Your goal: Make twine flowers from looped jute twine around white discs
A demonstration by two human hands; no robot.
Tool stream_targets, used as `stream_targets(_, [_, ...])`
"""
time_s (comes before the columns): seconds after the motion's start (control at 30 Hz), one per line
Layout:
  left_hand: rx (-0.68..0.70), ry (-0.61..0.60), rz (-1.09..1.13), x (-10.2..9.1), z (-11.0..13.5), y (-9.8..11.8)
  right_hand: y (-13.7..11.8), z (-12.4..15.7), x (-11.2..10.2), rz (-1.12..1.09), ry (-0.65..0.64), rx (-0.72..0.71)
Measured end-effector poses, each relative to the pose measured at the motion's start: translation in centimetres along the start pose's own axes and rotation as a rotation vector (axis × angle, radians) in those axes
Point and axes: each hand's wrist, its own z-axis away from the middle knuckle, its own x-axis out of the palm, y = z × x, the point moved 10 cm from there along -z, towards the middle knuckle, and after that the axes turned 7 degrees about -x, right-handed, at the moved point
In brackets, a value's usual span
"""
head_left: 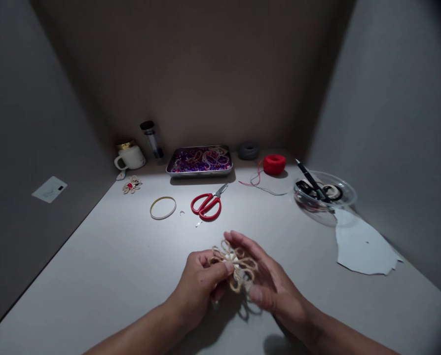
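Note:
A jute-twine flower [238, 268] with looped petals is held above the white table, low in the middle of the view. My left hand [198, 286] pinches its left side, the thumb pressed on the centre. My right hand [268, 283] lies under and behind the flower with fingers stretched out, supporting the petals. Red-handled scissors [206, 203] lie on the table a short way beyond the hands.
A metal tray [200, 161] of purple and red beads stands at the back. Nearby are a red thread spool [274, 163], a grey spool [248, 150], a white mug [130, 156], a ring [163, 207], a finished twine flower [132, 184], a clear bowl [326, 193] and white paper [363, 244].

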Motion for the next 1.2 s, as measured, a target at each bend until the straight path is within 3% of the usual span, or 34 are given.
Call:
stream_targets(0.13, [-0.022,0.032,-0.017,-0.2,-0.2,-0.1,-3.4,0.8,-4.3,0.455,0.335,-0.233])
stream_targets(0.2, [-0.022,0.045,-0.025,-0.4,-0.2,-0.1,-4.6,1.1,-5.0,0.587,0.404,-0.309])
stream_targets(0.37, [0.004,0.007,-0.023,-0.3,-0.4,-0.1,-2.8,0.4,-4.5,0.532,0.332,-0.166])
stream_targets(0.53, [-0.004,-0.087,-0.009,0.4,-0.3,-0.1,-1.3,-0.5,-1.5,0.531,0.055,-0.097])
stream_targets(0.6, [0.001,-0.064,-0.025,0.3,-0.3,0.0,-1.2,-0.5,-2.0,0.479,0.081,-0.066])
stream_targets(0.73, [-0.012,-0.003,-0.089,0.2,-0.3,0.2,-0.7,0.0,-4.4,0.163,0.293,0.018])
stream_targets(0.83, [-0.045,0.001,-0.164,0.5,-0.2,0.2,1.2,0.2,-3.3,-0.063,0.244,0.185])
stream_targets(0.93, [-0.091,-0.04,-0.195,1.1,-0.2,-0.1,2.3,0.3,-2.2,-0.061,0.188,0.29])
stream_targets(1.2, [-0.149,-0.038,-0.159,0.9,-0.6,-1.1,2.4,0.5,-3.1,0.025,0.299,0.359])
